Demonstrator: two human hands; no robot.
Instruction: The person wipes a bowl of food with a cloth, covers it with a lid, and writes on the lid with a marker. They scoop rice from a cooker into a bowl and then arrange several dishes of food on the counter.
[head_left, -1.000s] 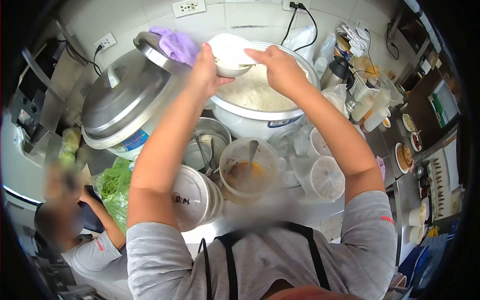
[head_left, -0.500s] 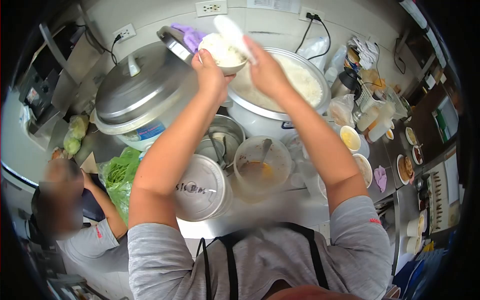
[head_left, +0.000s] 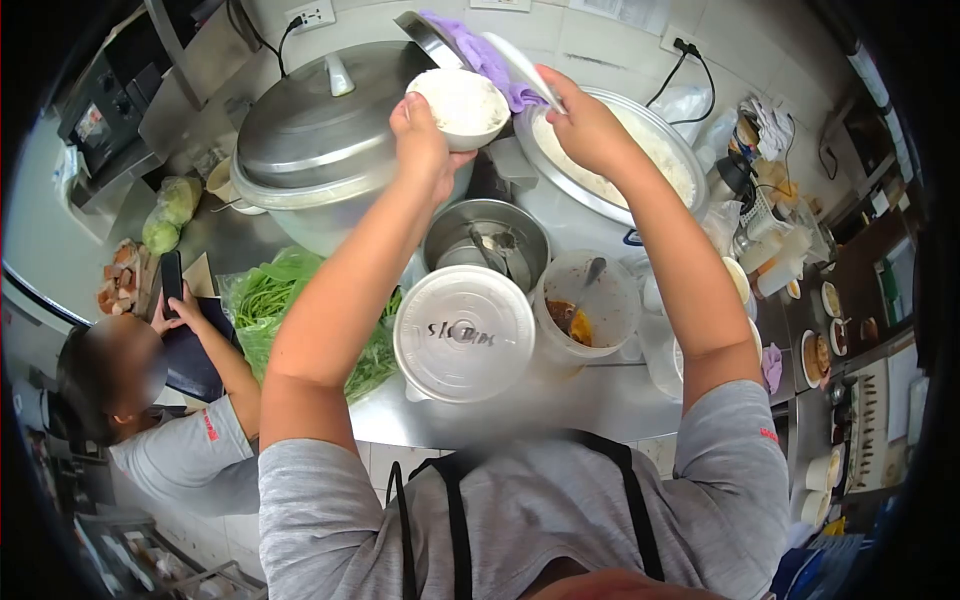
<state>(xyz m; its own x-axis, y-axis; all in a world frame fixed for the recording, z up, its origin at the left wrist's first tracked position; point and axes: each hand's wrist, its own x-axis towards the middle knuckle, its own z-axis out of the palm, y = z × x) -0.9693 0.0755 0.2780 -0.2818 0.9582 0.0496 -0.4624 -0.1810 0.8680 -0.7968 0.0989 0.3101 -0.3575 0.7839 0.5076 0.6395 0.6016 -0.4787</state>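
Since a moment ago the white paddle (head_left: 522, 68) has lifted off the rice and swung right, over the open cooker (head_left: 610, 150). Left hand (head_left: 422, 140), fingers closed under it, holds the bowl (head_left: 460, 107) high at the far side of the desk (head_left: 600, 400). Right hand (head_left: 585, 125) grips the paddle. Filling looks done: white rice mounds smoothly above the rim; setting down remains.
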